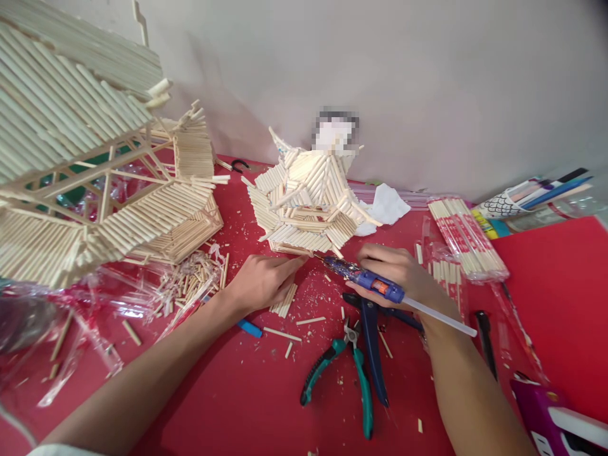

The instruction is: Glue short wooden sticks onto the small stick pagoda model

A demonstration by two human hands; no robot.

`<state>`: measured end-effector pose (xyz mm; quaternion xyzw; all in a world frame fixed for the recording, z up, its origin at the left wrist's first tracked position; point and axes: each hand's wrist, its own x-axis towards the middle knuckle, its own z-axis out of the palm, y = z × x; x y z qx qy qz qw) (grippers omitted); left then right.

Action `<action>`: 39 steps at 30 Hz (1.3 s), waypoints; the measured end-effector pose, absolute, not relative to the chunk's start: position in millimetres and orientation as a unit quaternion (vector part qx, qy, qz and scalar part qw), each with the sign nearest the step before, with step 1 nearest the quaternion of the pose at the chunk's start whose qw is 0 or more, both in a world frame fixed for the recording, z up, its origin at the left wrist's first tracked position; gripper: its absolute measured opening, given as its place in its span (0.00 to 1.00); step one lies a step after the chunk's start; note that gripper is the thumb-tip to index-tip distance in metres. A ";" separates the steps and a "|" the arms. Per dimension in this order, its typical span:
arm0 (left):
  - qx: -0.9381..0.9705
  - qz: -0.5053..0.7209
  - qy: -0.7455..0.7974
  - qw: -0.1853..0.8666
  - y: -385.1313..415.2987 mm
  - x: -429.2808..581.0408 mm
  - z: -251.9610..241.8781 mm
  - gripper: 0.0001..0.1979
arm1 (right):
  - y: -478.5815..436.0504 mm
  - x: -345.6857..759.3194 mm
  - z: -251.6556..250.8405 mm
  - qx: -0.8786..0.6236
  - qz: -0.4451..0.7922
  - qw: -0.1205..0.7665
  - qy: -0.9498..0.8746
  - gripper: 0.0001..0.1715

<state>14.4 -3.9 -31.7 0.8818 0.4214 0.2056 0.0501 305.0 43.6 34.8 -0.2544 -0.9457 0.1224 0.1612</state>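
A small tiered pagoda-like model (pixel 308 202) made of wooden sticks stands on the red table by the wall. My left hand (pixel 266 282) is at its front lower edge, index finger reaching along the base and the other fingers curled together. Whatever sits between those fingers is too small or hidden to make out. Closed around a blue glue gun (pixel 380 285), my right hand (pixel 396 266) is to the right of the model. A translucent glue stick (pixel 441 316) sticks out of the gun's back. Its nozzle points left and meets the base near my left fingertip.
A larger stick-built model (pixel 137 215) fills the left side. Green-handled cutting pliers (pixel 351 342) and a dark blue-handled tool (pixel 373 348) lie in front. Packed sticks (pixel 468 237), a pen cup (pixel 503 202) and a red sheet (pixel 560 304) are right. Stick offcuts (pixel 190 278) litter the table.
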 end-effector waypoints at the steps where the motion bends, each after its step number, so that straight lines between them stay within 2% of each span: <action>1: 0.882 0.208 0.420 0.050 -3.9 14.3 -31.8 0.21 | 43.4 305.7 35.3 -0.260 0.124 0.157 -0.945 0.13; 14: 0.877 0.227 0.418 0.063 -4.2 14.6 -33.3 0.18 | 44.3 299.3 26.5 -0.271 0.128 0.123 -0.946 0.13; 20: 0.897 0.228 0.374 0.068 -4.5 13.9 -22.0 0.13 | 45.0 301.7 38.7 -0.249 0.267 0.127 -0.922 0.15; 24: 0.944 0.212 0.245 0.064 -6.1 12.0 -6.1 0.10 | 51.6 310.5 45.2 -0.227 0.378 0.124 -0.889 0.23; 27: 0.965 0.184 0.175 0.065 -9.4 13.4 7.8 0.13 | 55.1 319.3 45.0 -0.254 0.432 0.083 -0.862 0.26; 32: 0.973 0.128 0.181 0.057 -18.8 19.2 30.5 0.14 | 52.6 337.1 44.4 -0.352 0.493 0.060 -0.793 0.18; 36: 0.979 0.080 0.182 0.053 -27.7 19.1 45.8 0.13 | 53.6 350.2 45.9 -0.404 0.485 0.071 -0.773 0.18; 39: 0.978 0.049 0.188 0.073 -35.8 17.1 54.5 0.14 | 59.3 357.3 45.5 -0.422 0.464 0.101 -0.772 0.23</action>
